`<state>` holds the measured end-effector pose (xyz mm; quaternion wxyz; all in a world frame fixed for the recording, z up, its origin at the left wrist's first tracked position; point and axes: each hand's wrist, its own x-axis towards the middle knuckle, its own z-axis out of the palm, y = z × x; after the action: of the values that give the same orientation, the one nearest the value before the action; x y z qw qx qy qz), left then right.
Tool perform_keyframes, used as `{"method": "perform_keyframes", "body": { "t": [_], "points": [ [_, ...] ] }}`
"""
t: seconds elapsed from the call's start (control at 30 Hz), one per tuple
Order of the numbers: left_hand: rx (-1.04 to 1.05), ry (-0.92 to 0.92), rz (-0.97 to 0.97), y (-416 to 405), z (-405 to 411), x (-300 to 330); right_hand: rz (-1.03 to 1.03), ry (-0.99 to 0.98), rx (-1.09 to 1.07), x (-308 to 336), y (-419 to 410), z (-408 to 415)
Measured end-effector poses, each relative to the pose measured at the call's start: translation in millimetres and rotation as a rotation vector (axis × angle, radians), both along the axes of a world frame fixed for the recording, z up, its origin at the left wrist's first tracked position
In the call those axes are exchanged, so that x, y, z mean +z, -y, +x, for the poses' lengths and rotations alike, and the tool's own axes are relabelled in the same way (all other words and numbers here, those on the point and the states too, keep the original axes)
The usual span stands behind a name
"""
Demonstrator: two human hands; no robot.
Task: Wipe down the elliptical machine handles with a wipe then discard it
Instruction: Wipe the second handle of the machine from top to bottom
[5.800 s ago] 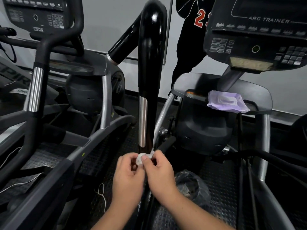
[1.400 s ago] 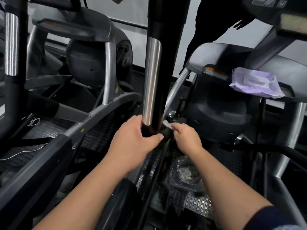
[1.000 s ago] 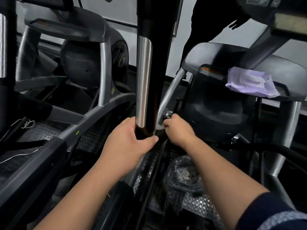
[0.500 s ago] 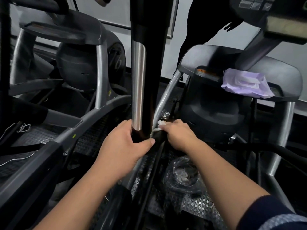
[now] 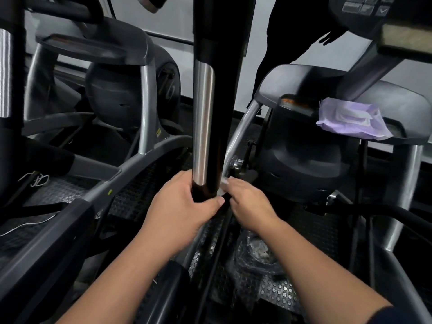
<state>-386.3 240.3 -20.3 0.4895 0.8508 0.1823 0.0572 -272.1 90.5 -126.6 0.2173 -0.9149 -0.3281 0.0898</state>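
A tall black elliptical handle (image 5: 217, 94) with a chrome strip runs down the middle of the view. My left hand (image 5: 182, 204) grips its lower end, thumb wrapped across the front. My right hand (image 5: 247, 202) holds a small white wipe (image 5: 223, 183) against the right side of the handle's base; only a corner of the wipe shows above my fingers.
A purple wipes pack (image 5: 350, 122) lies on the grey shelf (image 5: 292, 83) of the machine at right. A clear plastic bag (image 5: 257, 251) with crumpled bits sits on the studded footplate below my right arm. Another machine stands left. A person in black (image 5: 292, 31) stands behind.
Since several seconds ago both hands moved from holding the wipe together to the handle's base. In the last second my right hand has pressed the wipe closer against the handle; my left grip stays.
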Motion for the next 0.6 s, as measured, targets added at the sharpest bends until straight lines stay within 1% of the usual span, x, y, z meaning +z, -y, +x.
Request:
{"method": "perform_keyframes", "body": {
  "t": [0.1, 0.13, 0.23, 0.3, 0.33, 0.37, 0.47, 0.5, 0.6],
  "points": [
    [-0.004, -0.017, 0.02, -0.4, 0.2, -0.8, 0.057, -0.146, -0.286, -11.6, 15.9, 20.2],
    [-0.002, -0.018, 0.025, -0.5, -0.1, -1.0, 0.055, -0.154, -0.338, -12.7, 16.5, 21.0],
    [0.005, -0.009, 0.024, -0.3, -0.9, -0.3, 0.097, 0.02, -0.286, -11.0, 6.5, -4.8],
    [0.005, -0.016, 0.027, -0.1, -1.1, 0.3, 0.134, 0.075, -0.281, -18.1, 7.4, -18.4],
    [0.003, -0.022, 0.031, 0.1, -0.9, 1.2, 0.143, 0.069, -0.32, -22.5, 9.9, -13.6],
    [0.003, -0.026, 0.033, 0.1, -0.5, 1.7, 0.147, 0.044, -0.381, -27.4, 11.7, -2.4],
    [-0.001, -0.03, 0.042, 0.3, -0.4, 2.7, 0.192, -0.116, -0.628, -36.6, 11.8, 23.2],
    [0.0, -0.029, 0.045, 0.5, -0.5, 2.8, 0.236, -0.149, -0.664, -36.8, 8.9, 20.0],
    [0.015, -0.017, 0.035, 1.3, -0.6, 2.3, 0.391, -0.196, -0.681, -40.1, -0.4, -8.4]
  ]
}}
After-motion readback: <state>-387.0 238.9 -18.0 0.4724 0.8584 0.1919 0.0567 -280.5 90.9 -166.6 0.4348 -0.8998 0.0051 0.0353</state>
